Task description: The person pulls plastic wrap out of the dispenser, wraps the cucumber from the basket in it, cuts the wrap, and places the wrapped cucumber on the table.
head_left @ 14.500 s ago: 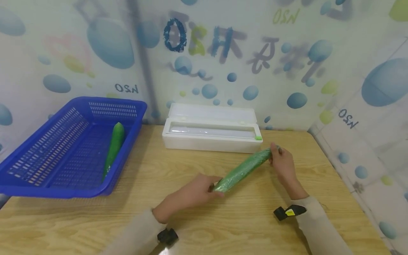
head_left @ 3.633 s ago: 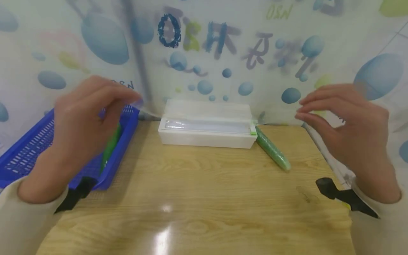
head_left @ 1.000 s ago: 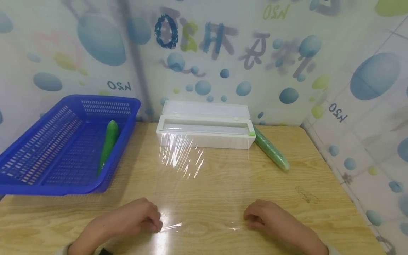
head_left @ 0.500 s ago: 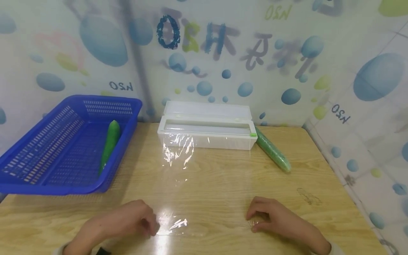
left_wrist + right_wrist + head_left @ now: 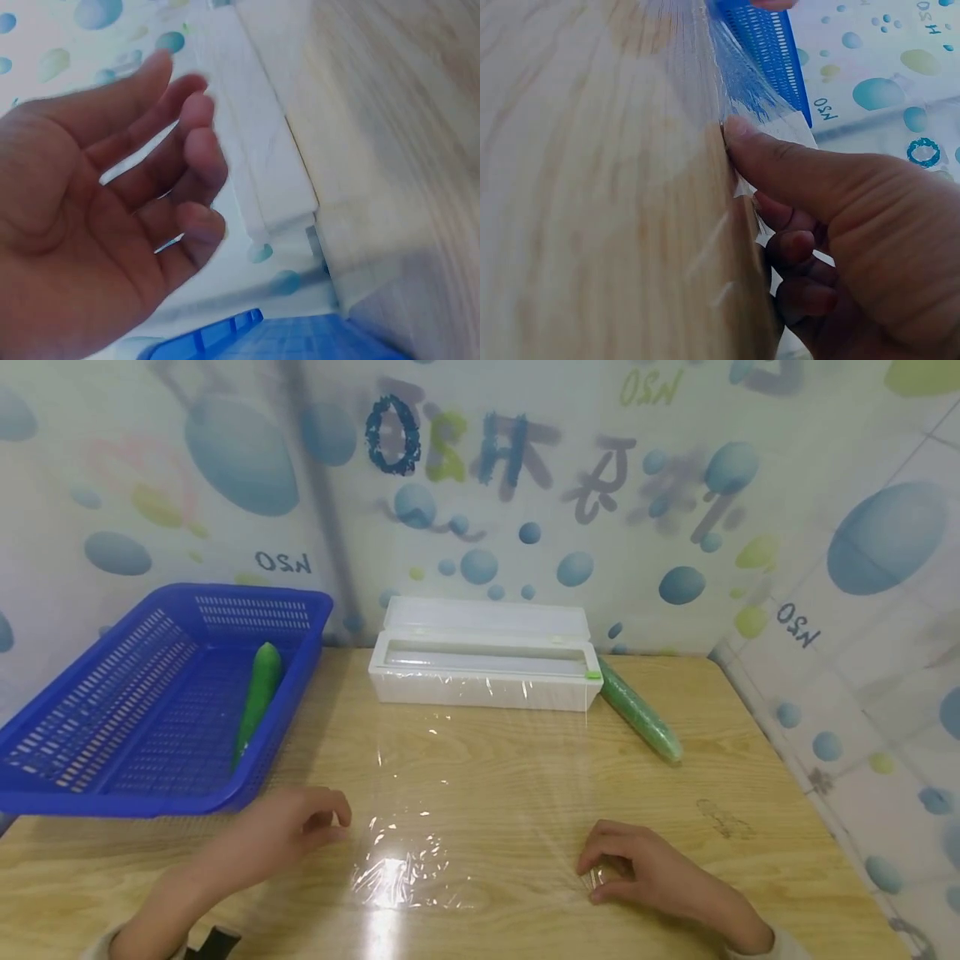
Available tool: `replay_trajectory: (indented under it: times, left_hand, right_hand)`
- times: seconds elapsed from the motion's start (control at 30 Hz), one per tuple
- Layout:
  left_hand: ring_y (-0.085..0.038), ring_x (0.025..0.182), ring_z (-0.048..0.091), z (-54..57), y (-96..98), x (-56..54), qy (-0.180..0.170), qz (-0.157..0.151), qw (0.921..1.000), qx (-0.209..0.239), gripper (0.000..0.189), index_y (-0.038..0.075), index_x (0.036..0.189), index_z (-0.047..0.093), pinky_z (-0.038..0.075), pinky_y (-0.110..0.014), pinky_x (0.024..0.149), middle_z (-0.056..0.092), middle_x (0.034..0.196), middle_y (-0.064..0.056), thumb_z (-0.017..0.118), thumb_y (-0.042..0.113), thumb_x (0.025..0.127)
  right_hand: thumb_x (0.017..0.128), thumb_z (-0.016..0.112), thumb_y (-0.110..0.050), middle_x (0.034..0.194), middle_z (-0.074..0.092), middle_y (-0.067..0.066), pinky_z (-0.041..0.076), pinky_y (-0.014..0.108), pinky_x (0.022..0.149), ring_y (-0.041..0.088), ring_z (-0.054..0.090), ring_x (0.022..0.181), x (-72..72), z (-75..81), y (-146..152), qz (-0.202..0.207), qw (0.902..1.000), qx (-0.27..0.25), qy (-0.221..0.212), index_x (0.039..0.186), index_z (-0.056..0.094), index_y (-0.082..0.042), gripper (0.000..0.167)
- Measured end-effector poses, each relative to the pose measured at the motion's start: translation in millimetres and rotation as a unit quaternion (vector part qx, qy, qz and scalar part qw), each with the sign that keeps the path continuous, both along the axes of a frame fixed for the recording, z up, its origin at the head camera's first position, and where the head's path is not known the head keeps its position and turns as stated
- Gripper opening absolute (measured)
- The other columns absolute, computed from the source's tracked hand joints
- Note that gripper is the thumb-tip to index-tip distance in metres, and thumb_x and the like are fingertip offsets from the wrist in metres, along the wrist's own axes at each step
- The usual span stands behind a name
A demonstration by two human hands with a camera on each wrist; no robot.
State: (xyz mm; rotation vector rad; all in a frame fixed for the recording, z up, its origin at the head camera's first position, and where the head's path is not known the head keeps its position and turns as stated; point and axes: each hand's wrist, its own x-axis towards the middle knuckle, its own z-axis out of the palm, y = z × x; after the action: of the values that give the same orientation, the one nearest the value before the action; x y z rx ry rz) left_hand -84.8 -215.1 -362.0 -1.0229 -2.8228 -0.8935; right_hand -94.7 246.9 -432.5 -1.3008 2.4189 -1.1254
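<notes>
A sheet of clear cling film [image 5: 408,868] runs from the white film dispenser box [image 5: 487,692] toward me over the wooden table. My right hand [image 5: 648,872] holds the film's near right corner; the right wrist view shows the thumb [image 5: 780,157] against the film. To the left of the sheet, my left hand [image 5: 281,831] hovers with loosely bent fingers and nothing between them, as the left wrist view also shows. A film-wrapped cucumber [image 5: 640,712] lies against the box's right end. Another cucumber [image 5: 259,693] lies in the blue basket [image 5: 318,635].
The box's lid [image 5: 487,617] stands raised at the back, near a patterned wall covering [image 5: 480,510]. A small green slider [image 5: 593,675] sits at the right end of the box's front edge. The basket takes up the table's left side.
Earlier, both hands held the wrapped cucumber; it was then set down and film drawn out toward me. Over the last half second my left hand has left the film, moving left and away from me.
</notes>
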Motion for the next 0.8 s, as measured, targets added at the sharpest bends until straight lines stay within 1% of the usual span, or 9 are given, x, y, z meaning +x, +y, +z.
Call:
replay_trajectory:
  times: [0.1, 0.13, 0.2, 0.33, 0.43, 0.5, 0.63, 0.7, 0.8]
  left_hand:
    - [0.004, 0.059, 0.042, 7.6, -3.3, -1.8, 0.056, 0.029, 0.9979, 0.013, 0.018, 0.017, 0.084, 0.064, 0.041, -0.021, 0.052, 0.045, 0.066, 0.022, 0.076, 0.004, 0.078]
    - [0.004, 0.059, 0.043, 10.9, -4.9, -2.7, 0.069, 0.038, 0.9967, 0.016, 0.019, 0.017, 0.084, 0.065, 0.042, -0.021, 0.052, 0.046, 0.066, 0.022, 0.076, 0.004, 0.077]
    - [0.004, 0.06, 0.045, 19.7, -8.8, -5.3, 0.081, 0.062, 0.9946, 0.017, 0.017, 0.016, 0.085, 0.066, 0.043, -0.022, 0.052, 0.05, 0.067, 0.022, 0.077, 0.005, 0.078]
    - [-0.001, 0.059, 0.048, 43.0, -19.9, -14.4, 0.072, 0.137, 0.9879, 0.009, 0.008, 0.014, 0.091, 0.069, 0.043, -0.024, 0.05, 0.059, 0.071, 0.015, 0.072, 0.009, 0.084]
    - [-0.006, 0.059, 0.051, 58.5, -29.6, -22.4, 0.077, 0.19, 0.9787, 0.01, 0.008, 0.012, 0.095, 0.07, 0.043, -0.023, 0.051, 0.065, 0.077, 0.007, 0.07, 0.013, 0.088]
    - [-0.009, 0.063, 0.055, 65.7, -36.6, -26.7, 0.081, 0.215, 0.9732, 0.01, 0.01, 0.011, 0.099, 0.069, 0.044, -0.023, 0.054, 0.067, 0.082, 0.004, 0.069, 0.016, 0.089]
    - [-0.017, 0.071, 0.059, 75.7, -50.3, -35.2, 0.069, 0.256, 0.9643, 0.009, 0.019, 0.009, 0.105, 0.068, 0.045, -0.026, 0.056, 0.069, 0.089, -0.004, 0.066, 0.024, 0.092]
    - [-0.012, 0.074, 0.059, 80.3, -56.7, -40.4, 0.055, 0.276, 0.9594, 0.009, 0.025, 0.01, 0.108, 0.067, 0.044, -0.027, 0.057, 0.069, 0.092, -0.006, 0.064, 0.03, 0.093]
    - [-0.003, 0.076, 0.057, 87.4, -65.1, -49.5, 0.022, 0.305, 0.9517, 0.028, 0.035, 0.011, 0.114, 0.064, 0.044, -0.026, 0.059, 0.067, 0.099, -0.01, 0.059, 0.039, 0.094]
  right_hand:
    - [0.082, 0.074, -0.027, 0.095, 0.056, -0.012, 0.042, 0.016, 0.056, 0.002, 0.045, 0.067, 0.2, 0.5, -0.8, -0.001, 1.0, 0.0, -0.001, 0.105, 0.063, -0.027, 0.026]
    - [0.082, 0.074, -0.028, 0.095, 0.056, -0.012, 0.042, 0.016, 0.057, 0.002, 0.045, 0.068, 0.3, 0.8, -0.9, -0.002, 1.0, 0.003, -0.004, 0.105, 0.063, -0.027, 0.026]
    - [0.082, 0.074, -0.028, 0.096, 0.056, -0.012, 0.042, 0.017, 0.057, 0.002, 0.045, 0.068, 0.3, 1.3, -1.3, -0.006, 0.9999, 0.007, -0.01, 0.105, 0.063, -0.028, 0.026]
    - [0.082, 0.074, -0.028, 0.097, 0.056, -0.013, 0.042, 0.017, 0.056, 0.001, 0.045, 0.068, 0.4, 1.5, -1.8, -0.011, 0.9997, 0.011, -0.018, 0.105, 0.063, -0.029, 0.026]
    - [0.082, 0.074, -0.028, 0.096, 0.057, -0.012, 0.042, 0.016, 0.055, 0.002, 0.044, 0.067, 0.8, 1.2, -1.7, -0.01, 0.9998, 0.007, -0.015, 0.105, 0.063, -0.028, 0.026]
    - [0.082, 0.074, -0.027, 0.096, 0.057, -0.012, 0.042, 0.016, 0.055, 0.002, 0.044, 0.066, 1.0, 0.8, -1.9, -0.007, 0.9999, 0.003, -0.012, 0.105, 0.063, -0.027, 0.026]
    - [0.081, 0.074, -0.027, 0.095, 0.057, -0.011, 0.041, 0.016, 0.054, 0.003, 0.044, 0.065, 1.0, 0.0, -2.2, -0.004, 1.0, -0.004, -0.008, 0.105, 0.063, -0.027, 0.026]
    - [0.081, 0.074, -0.027, 0.095, 0.057, -0.011, 0.041, 0.016, 0.055, 0.004, 0.045, 0.066, 1.0, 0.1, -2.1, -0.005, 1.0, -0.004, -0.008, 0.105, 0.063, -0.027, 0.026]
    - [0.081, 0.074, -0.028, 0.095, 0.057, -0.011, 0.042, 0.016, 0.055, 0.003, 0.045, 0.066, 0.7, 0.7, -2.0, -0.007, 0.9999, -0.001, -0.01, 0.105, 0.063, -0.027, 0.026]
